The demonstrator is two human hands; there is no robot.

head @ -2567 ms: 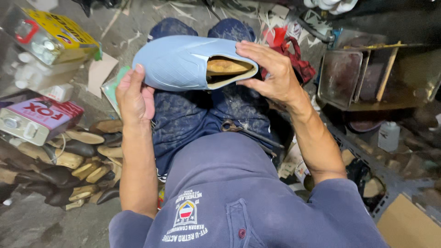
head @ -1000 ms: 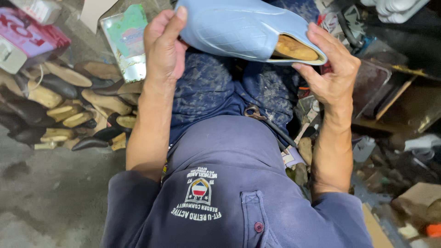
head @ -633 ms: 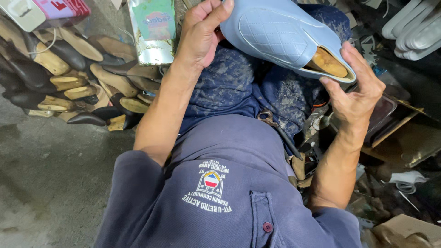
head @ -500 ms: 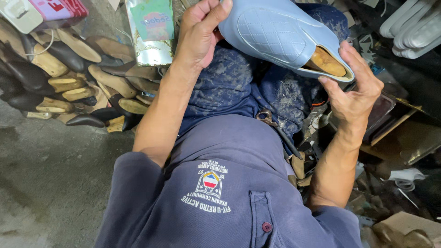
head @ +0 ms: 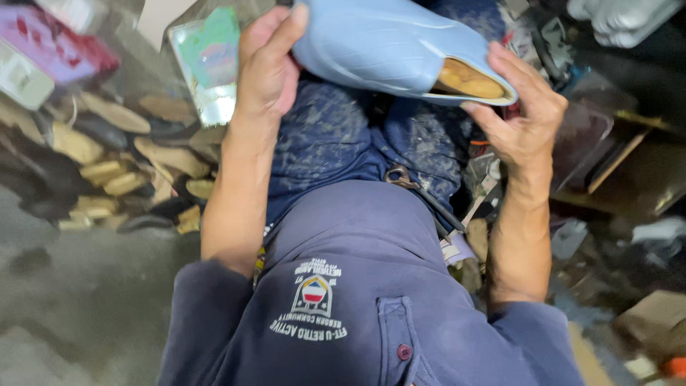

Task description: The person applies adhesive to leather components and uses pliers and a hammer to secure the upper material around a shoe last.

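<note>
- While both hands are raised over the lap, I judge the step in hand to be holding and inspecting the light blue shoe [head: 396, 46], which still has a tan wooden last [head: 468, 78] showing in its opening.
- The left hand [head: 268, 68] is wrapped against the toe end, thumb up along the upper, fingers hidden behind.
- The right hand [head: 525, 118] cups the heel end with fingers spread along the collar, thumb beneath.
- The shoe spans between the two palms, far from my chest, toe to the left, opening to the right, tilted down toward the right.
- Any next turn would call for one hand to keep its hold, I judge.
- Stacked soles [head: 107, 164] lie on the floor at left.
</note>
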